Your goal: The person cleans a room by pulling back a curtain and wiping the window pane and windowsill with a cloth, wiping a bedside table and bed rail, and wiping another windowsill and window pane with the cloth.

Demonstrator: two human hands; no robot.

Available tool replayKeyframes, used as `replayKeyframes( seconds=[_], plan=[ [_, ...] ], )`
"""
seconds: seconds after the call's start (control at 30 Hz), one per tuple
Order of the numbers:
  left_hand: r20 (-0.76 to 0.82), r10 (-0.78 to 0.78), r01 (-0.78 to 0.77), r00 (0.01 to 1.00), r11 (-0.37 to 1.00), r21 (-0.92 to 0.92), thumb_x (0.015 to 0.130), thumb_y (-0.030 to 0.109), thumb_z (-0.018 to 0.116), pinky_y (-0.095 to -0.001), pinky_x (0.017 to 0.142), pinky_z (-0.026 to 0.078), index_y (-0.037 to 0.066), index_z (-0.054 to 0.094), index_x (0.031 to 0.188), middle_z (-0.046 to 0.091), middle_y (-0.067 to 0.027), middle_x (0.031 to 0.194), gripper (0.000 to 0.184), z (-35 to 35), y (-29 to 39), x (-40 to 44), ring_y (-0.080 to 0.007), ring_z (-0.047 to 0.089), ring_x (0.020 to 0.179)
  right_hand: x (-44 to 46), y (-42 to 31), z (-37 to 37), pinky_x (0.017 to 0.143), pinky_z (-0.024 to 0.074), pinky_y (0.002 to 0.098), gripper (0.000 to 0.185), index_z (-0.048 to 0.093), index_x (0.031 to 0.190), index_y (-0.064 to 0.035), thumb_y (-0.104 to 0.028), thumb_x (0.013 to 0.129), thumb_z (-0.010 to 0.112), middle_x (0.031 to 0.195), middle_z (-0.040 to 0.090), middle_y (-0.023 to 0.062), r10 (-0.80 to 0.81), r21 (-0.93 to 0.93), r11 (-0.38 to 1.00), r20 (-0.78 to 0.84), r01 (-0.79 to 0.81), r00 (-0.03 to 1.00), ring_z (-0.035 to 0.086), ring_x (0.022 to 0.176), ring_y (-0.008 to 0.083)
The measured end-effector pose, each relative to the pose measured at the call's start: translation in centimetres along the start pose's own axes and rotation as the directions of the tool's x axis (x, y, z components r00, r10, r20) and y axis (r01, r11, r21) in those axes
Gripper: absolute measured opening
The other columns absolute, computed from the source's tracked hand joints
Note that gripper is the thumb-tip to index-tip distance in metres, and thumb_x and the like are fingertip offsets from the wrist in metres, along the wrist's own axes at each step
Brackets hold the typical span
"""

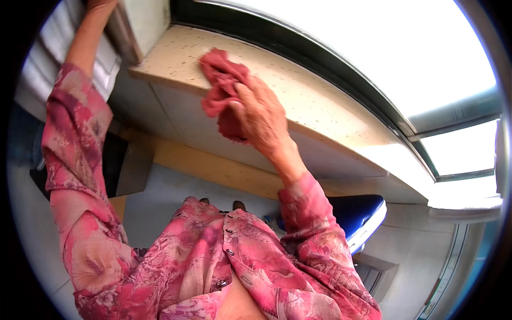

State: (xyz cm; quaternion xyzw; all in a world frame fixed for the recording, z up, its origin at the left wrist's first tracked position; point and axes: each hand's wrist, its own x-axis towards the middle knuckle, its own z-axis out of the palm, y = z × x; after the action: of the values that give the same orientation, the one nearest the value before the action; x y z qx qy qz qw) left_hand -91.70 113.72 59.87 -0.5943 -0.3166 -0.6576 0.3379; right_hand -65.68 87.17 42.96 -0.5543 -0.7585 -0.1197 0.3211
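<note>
A crumpled dark-red cloth [220, 74] is bunched in my right hand [261, 114], whose fingers press round it. Part of the cloth lies on the speckled cream windowsill [314, 109], and the rest hangs over its front edge. My left arm reaches up to the top left, where my left hand [101, 4] is cut off by the view's edge beside the white curtain [58, 48] and the wall corner. Its fingers are hidden, so whether it grips anything does not show.
A dark-framed window [373, 101] runs behind the sill, bright with daylight. Below on the right stands a blue padded seat [354, 213]. A dark box-like object [120, 165] sits low on the left, on the pale floor [165, 186].
</note>
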Motion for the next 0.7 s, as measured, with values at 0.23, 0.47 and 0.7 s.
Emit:
replayKeyframes(
  seconds=[0.23, 0.47, 0.7],
  plan=[
    [0.314, -0.297, 0.115, 0.902, 0.865, 0.489, 0.092, 0.055, 0.046, -0.0418, 0.086, 0.047, 0.005, 0.063, 0.116, 0.064, -0.0239, 0.109, 0.058, 0.6, -7.2, 0.5, -0.0394, 0.061, 0.101, -14.8, 12.7, -13.3, 0.098, 0.0437, 0.0432, 0.032, 0.060, 0.117, -0.0020, -0.023, 0.094, 0.053, 0.124, 0.057, 0.0200, 0.504, -0.336, 0.773, -0.190, -0.538, 0.842, 0.053, 0.116, 0.0356],
    [0.090, 0.126, -0.140, 0.988, 0.975, 0.172, 0.094, 0.040, 0.052, -0.0383, 0.099, 0.040, -0.006, 0.047, 0.128, 0.053, -0.0292, 0.125, 0.057, -0.6, -8.6, 1.8, -0.0401, 0.050, 0.117, -26.7, 24.4, -26.7, 0.093, 0.0451, 0.0475, 0.045, 0.053, 0.129, -0.0110, -0.040, 0.100, 0.035, 0.119, 0.059, 0.0222, 0.852, -0.484, 0.245, -0.306, -0.840, 0.425, 0.058, 0.107, 0.0406],
    [0.014, -0.021, 0.019, 1.000, 0.990, 0.139, 0.095, 0.033, 0.054, -0.0374, 0.105, 0.036, -0.007, 0.033, 0.137, 0.043, -0.0287, 0.136, 0.062, -2.1, -2.4, 2.2, -0.0381, 0.045, 0.125, -31.1, 29.1, -28.8, 0.089, 0.0441, 0.0464, 0.038, 0.057, 0.118, -0.0004, -0.029, 0.097, 0.042, 0.111, 0.059, 0.0250, 0.677, -0.735, 0.408, -0.155, -0.542, 0.719, 0.055, 0.104, 0.0402]
  ],
)
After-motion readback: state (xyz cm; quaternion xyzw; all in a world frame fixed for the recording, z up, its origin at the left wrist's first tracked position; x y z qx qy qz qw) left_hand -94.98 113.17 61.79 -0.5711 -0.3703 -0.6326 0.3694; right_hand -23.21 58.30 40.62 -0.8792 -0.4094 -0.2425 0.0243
